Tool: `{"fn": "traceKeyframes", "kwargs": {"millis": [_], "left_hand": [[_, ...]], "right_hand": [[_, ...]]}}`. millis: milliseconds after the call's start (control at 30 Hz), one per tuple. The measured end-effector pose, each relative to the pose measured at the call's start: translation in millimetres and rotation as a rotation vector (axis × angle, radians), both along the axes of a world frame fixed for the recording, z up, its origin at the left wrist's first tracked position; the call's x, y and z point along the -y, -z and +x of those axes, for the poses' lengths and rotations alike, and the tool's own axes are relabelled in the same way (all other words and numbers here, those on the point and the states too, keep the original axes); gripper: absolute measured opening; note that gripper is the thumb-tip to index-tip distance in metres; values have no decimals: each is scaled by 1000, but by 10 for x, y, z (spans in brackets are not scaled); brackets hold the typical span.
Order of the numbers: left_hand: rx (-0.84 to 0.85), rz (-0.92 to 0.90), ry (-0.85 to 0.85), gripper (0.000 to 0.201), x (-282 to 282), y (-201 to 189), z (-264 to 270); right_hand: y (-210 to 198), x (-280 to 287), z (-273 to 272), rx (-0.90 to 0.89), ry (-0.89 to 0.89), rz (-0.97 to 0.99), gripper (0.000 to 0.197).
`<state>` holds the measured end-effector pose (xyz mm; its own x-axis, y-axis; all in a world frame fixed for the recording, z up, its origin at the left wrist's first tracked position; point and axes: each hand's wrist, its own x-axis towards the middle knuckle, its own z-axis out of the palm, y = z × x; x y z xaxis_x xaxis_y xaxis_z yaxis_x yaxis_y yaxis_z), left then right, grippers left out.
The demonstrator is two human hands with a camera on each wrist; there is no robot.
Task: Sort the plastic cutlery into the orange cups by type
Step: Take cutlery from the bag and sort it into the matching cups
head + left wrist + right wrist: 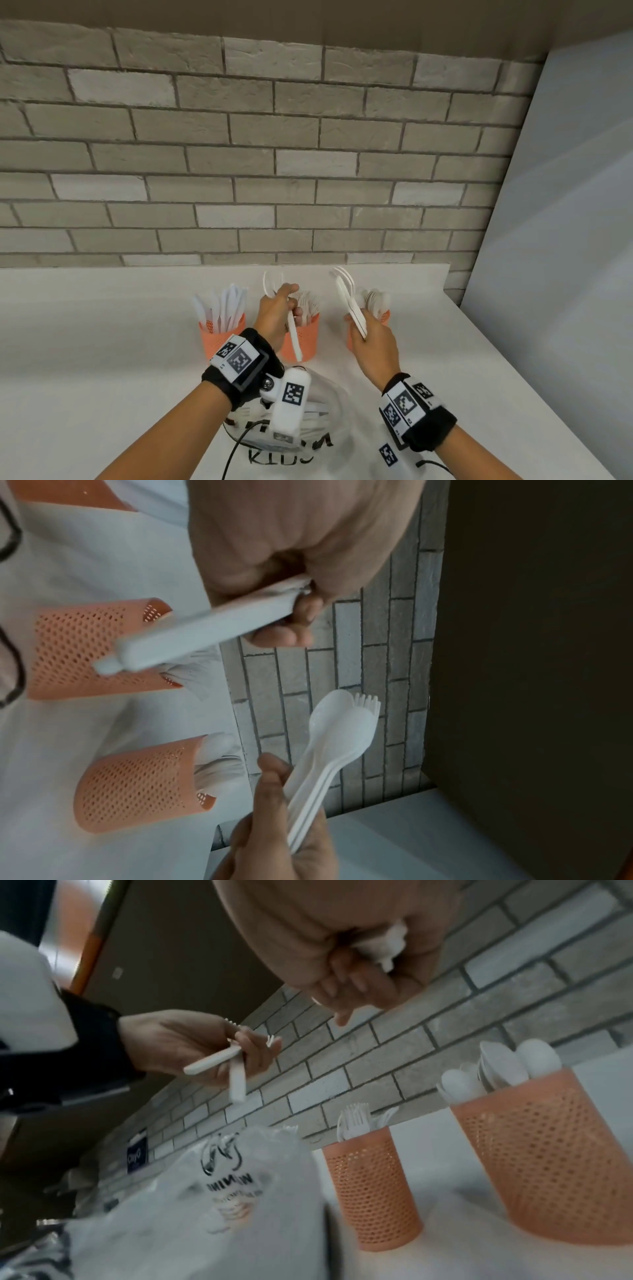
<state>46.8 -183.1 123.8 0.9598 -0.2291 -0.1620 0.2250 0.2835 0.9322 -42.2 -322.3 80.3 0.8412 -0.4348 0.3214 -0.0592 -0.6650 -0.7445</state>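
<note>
**Both hands full above three orange cups**

Two hands are raised over a white bench (102,342) set against a grey brick wall (239,137). The left hand (275,313) has its fingers curled round a few white plastic forks (294,329), handles pointing down and toward the camera, tines showing just past the fingers in the right wrist view. The right hand (371,337) pinches a stacked bundle of white cutlery (352,308) between thumb and fingers; the left wrist view shows spoon bowls on top with fork tines peeking from behind.

Three perforated orange cups stand in a row near the wall. The left cup (221,334) holds knives, the middle cup (305,339) holds forks and sits directly behind the left hand, and the right cup (385,317), largely hidden behind the right hand, holds spoons.

Close to the person, beneath the left wrist, lies a clear plastic bag (329,411) with black lettering, white cutlery visible inside it. Both wrists wear black bands carrying black-and-white square markers.
</note>
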Motion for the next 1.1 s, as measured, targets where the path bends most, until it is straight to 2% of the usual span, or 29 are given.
{"fn": "traceKeyframes", "kwargs": {"millis": [100, 233, 367, 467, 533, 567, 633, 700, 767, 800, 900, 1000, 1100], "left_hand": [[82, 86, 55, 25, 1, -18, -74], [92, 128, 176, 28, 123, -20, -267], [13, 94, 95, 34, 319, 26, -336], [-14, 77, 35, 30, 355, 58, -282], [16, 63, 116, 26, 315, 66, -235], [42, 67, 179, 25, 282, 70, -211], [106, 87, 319, 24, 208, 83, -169], [156, 101, 456, 25, 154, 102, -135], [146, 94, 535, 26, 115, 96, -118], [133, 86, 553, 26, 102, 86, -110], [82, 70, 560, 28, 85, 47, -82], [-55, 31, 399, 31, 74, 66, -2], [-267, -107, 209, 36, 22, 105, 66]], "right_hand": [[-50, -10, -10, -59, 89, -222, 25], [-146, -91, -8, -103, 95, -333, 28], [-186, -225, 15, -138, 55, -447, 30], [-144, -320, 20, -111, 0, -474, 30], [-131, -284, -1, -93, -101, -378, 28], [-135, -240, -7, -112, -182, -269, 28], [-188, -152, -11, -199, -383, 96, 25], [-261, -118, -39, -322, -574, 552, 17], [-313, -124, -66, -402, -685, 904, 27], [-321, -126, -69, -411, -711, 997, 34], [-276, -136, -14, -387, -658, 1053, 40], [-185, -156, 51, -268, -442, 828, 35], [-25, -132, 132, -128, -247, 570, 33]]}}
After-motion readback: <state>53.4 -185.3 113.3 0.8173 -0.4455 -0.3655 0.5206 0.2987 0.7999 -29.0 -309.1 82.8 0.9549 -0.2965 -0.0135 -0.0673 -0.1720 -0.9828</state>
